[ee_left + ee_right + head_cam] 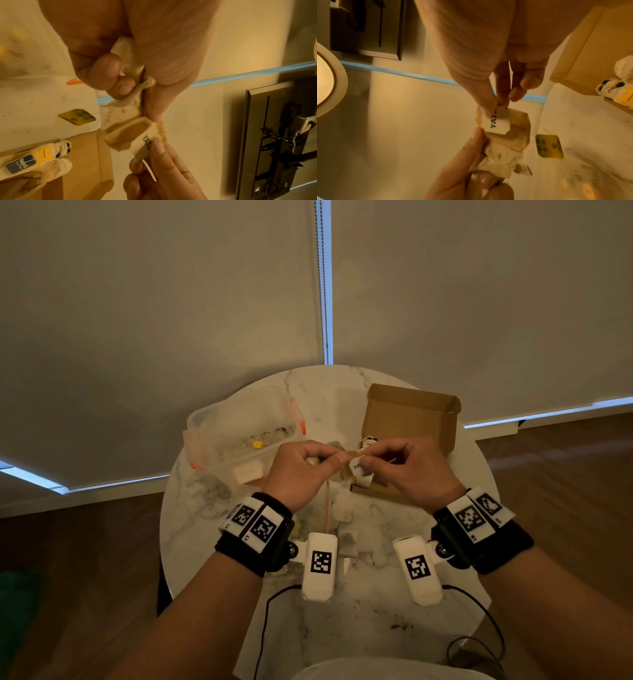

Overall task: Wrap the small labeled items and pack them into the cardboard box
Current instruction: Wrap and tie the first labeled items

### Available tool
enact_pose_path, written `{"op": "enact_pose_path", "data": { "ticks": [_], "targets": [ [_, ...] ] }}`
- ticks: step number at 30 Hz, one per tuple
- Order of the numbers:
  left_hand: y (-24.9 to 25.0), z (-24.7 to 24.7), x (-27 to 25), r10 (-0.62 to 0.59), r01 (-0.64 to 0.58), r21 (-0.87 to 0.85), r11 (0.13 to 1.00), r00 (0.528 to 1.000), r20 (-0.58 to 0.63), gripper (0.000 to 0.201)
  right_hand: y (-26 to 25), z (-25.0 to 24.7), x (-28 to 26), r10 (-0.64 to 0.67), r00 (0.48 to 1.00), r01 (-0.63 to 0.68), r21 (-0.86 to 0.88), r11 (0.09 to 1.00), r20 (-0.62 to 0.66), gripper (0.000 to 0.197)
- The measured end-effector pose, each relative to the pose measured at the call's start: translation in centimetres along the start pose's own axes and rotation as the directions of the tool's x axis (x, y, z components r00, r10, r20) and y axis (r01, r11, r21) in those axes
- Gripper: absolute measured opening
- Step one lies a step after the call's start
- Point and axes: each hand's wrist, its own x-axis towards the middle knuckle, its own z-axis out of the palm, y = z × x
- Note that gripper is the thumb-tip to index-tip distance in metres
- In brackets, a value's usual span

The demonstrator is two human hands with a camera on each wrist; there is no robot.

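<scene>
- Head view, left of centre: clear plastic tub (239, 433) with orange clips on the round marble table (359, 604); a small yellow tag (257, 444) lies inside it.
- Centre: left hand (301, 470) raised above the table, fingers curled, thumb and fingers pinching the bunched end of a tea bag (126, 129).
- Tea bag held between both hands, in front of the tub and box, clear of the table.
- Its white paper label (496, 124), lettered "YAT…", sits at the right-hand end.
- Right of centre: right hand (407, 470), thumb and forefinger closed on the label; other fingers loosely curled.
- Upper right of table: open cardboard box (411, 419), lid up, with wrapped bags (34, 162) already inside.
</scene>
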Motion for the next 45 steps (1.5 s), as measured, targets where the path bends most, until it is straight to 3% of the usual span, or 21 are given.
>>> {"op": "enact_pose_path", "data": {
  "ticks": [5,10,16,21,26,31,37,45],
  "targets": [
    [-0.2,-0.3,0.5,-0.026,0.025,-0.017,1.000,0.998,-0.051,0.010,2.6,-2.5,2.9,0.115,0.987,-0.118,-0.021,0.993,-0.116,0.011],
    [-0.5,-0.3,1.2,-0.043,0.043,0.003,0.999,0.998,-0.049,0.011,8.4,-3.4,6.2,0.320,0.910,-0.355,-0.098,0.930,-0.264,0.008],
    [-1.5,0.0,2.4,-0.059,0.060,0.043,0.997,0.997,-0.043,0.009,15.0,-2.1,8.0,0.537,0.828,-0.559,-0.305,0.771,-0.160,0.023],
    [-2.0,-0.2,3.3,-0.063,0.064,0.058,0.996,0.998,-0.028,0.011,16.5,-0.8,8.5,0.660,0.733,-0.680,-0.180,0.711,-0.164,0.009],
    [-2.5,-0.4,4.0,-0.076,0.077,0.060,0.995,0.997,-0.023,0.011,16.8,0.1,9.2,0.668,0.701,-0.713,-0.200,0.672,-0.250,0.011],
    [-2.8,-0.3,4.4,-0.076,0.076,0.066,0.995,0.997,-0.013,0.011,17.2,0.2,9.8,0.720,0.658,-0.751,-0.135,0.646,-0.221,0.014],
    [-2.9,-0.3,4.5,-0.088,0.087,0.068,0.994,0.996,0.002,0.012,17.5,0.4,9.9,0.623,0.721,-0.671,-0.083,0.737,-0.303,0.010],
    [-2.8,-0.5,4.2,-0.081,0.081,0.039,0.996,0.997,0.004,0.011,17.2,-0.4,9.2,0.630,0.732,-0.681,-0.290,0.672,-0.258,0.039]
  ]
}}
